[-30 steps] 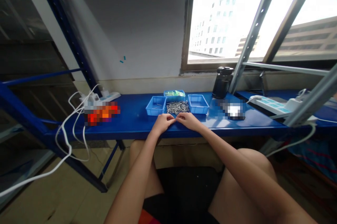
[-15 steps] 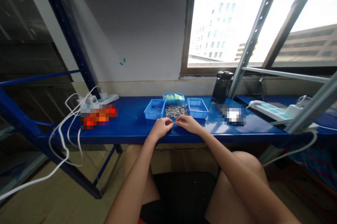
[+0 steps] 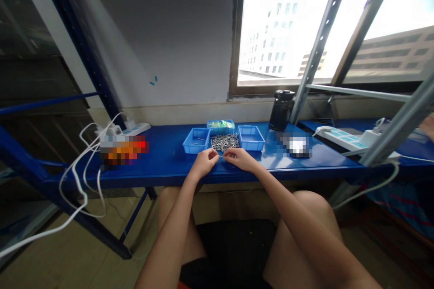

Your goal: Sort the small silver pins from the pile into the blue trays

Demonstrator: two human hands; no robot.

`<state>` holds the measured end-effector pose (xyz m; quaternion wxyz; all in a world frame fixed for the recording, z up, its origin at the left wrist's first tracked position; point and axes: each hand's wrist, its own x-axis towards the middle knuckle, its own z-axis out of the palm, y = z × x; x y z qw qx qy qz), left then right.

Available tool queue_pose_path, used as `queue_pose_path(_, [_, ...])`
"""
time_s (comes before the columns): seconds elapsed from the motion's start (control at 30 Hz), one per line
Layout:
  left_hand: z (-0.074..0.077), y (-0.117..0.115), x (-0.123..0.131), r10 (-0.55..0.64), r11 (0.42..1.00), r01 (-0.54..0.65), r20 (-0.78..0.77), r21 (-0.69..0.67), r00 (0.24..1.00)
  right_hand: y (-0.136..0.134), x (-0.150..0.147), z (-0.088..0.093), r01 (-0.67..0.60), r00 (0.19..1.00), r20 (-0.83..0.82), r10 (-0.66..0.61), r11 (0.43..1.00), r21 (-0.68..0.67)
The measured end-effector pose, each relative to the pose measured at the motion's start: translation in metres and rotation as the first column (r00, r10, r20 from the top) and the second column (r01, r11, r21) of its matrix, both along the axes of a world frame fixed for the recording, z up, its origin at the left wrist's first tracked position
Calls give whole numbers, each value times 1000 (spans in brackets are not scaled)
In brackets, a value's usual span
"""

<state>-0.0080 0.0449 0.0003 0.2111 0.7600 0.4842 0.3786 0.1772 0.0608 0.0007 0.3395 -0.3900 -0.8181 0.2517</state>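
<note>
Head view: we look forward and down from a seated person's head, above the thighs [image 3: 288,257] at 5 and 7 o'clock. The near table [image 3: 166,158] spans mid-frame; we face the wall [image 3: 169,31] at 11 o'clock and the window [image 3: 271,54] at 1 o'clock.

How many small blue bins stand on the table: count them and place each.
3: the left bin and right bin flank the metal pile; the rear bin, holding green packaging, stands behind it. None seems hidden.
</note>
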Motion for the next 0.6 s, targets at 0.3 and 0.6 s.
queue_pose_path(0.3, [1,0,-2,-89,995,92,81,-29,993,-4,0,1,-4,998,65,4,1000,4])
queue_pose_path(0.6, [-1,0,-2,-95,995,96,75,-18,993,-5,0,1,-4,998,64,3,1000,8])
